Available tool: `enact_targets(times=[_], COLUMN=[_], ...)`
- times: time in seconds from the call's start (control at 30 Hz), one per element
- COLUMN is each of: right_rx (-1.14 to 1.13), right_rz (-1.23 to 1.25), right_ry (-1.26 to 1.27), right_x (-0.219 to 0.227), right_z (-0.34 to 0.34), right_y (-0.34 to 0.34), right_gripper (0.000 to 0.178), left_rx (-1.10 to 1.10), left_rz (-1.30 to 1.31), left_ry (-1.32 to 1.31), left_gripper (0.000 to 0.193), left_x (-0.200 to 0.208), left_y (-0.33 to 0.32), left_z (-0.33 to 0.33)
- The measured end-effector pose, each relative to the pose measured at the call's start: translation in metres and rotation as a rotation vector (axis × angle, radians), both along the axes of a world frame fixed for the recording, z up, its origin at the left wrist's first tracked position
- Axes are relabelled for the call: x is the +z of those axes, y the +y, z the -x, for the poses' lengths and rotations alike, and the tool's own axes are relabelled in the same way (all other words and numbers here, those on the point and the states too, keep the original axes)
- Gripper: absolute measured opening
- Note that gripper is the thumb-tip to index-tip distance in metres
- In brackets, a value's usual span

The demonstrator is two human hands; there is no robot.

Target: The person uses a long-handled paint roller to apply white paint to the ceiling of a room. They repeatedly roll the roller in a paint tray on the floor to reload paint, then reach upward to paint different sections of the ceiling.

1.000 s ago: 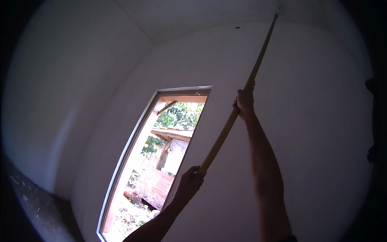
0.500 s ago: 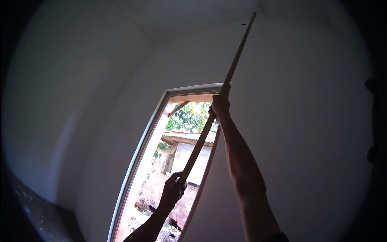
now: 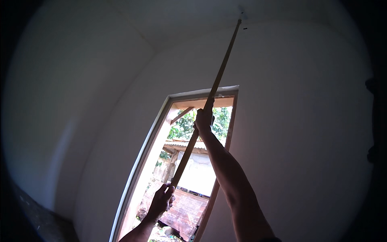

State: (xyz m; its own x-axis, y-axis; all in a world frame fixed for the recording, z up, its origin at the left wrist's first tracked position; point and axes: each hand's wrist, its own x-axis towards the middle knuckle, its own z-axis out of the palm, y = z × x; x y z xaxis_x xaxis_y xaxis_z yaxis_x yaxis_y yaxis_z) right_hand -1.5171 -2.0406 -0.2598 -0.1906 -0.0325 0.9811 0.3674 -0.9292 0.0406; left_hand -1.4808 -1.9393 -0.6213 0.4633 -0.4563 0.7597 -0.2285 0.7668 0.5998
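Note:
A long, straight wooden pole [image 3: 224, 64] slants up and away from me, its far end close to the ceiling. Around its lower end my left hand [image 3: 163, 198] is closed. Higher along the shaft, my right hand [image 3: 204, 119] grips it with the arm stretched upward. At the tip there is a small pale fitting [image 3: 241, 15]; its kind is too dim and distant to make out, and I cannot tell whether it touches the ceiling [image 3: 193, 18].
A framed doorway [image 3: 141, 161] stands ahead, behind the pole and both hands. Through it show trees, a shed with a corrugated roof [image 3: 193, 146] and bright ground. Pale walls [image 3: 290, 121] run along both sides. A small dark mark [image 3: 245, 28] sits near the pole's tip.
The pole and both hands have shifted left and slightly down in view. The tip has passed from the right of the small dark mark to its left. Both grips hold.

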Motion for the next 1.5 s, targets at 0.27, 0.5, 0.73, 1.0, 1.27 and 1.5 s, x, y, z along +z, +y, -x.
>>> enact_targets(times=[0.27, 0.5, 0.73, 1.0, 1.27, 1.5], right_rx=[0.039, 0.175, 0.355, 0.284, 0.283, 0.356], right_rz=[-0.155, -0.102, -0.086, -0.057, -0.129, -0.166], right_ry=[0.109, 0.085, 0.051, 0.079, 0.102, 0.215], right_x=[0.015, 0.054, 0.137, 0.202, 0.226, 0.183], right_z=[0.019, 0.051, 0.109, 0.115, -0.032, -0.167], right_y=[0.022, 0.031, 0.029, -0.014, -0.095, -0.098], right_gripper=[0.08, 0.084, 0.041, 0.028, 0.023, 0.07], left_rx=[-0.062, -0.035, -0.086, -0.178, -0.115, 0.027], left_rz=[-0.043, -0.045, 0.113, 0.208, 0.195, 0.118], left_ry=[-0.029, -0.105, -0.273, -0.342, -0.204, -0.086], left_gripper=[0.037, 0.031, 0.033, 0.038, 0.039, 0.05], left_x=[0.039, 0.097, 0.171, 0.231, 0.241, 0.206], left_y=[-0.009, -0.006, -0.001, -0.051, -0.124, -0.134], left_z=[-0.038, -0.039, -0.017, -0.037, -0.146, -0.241])
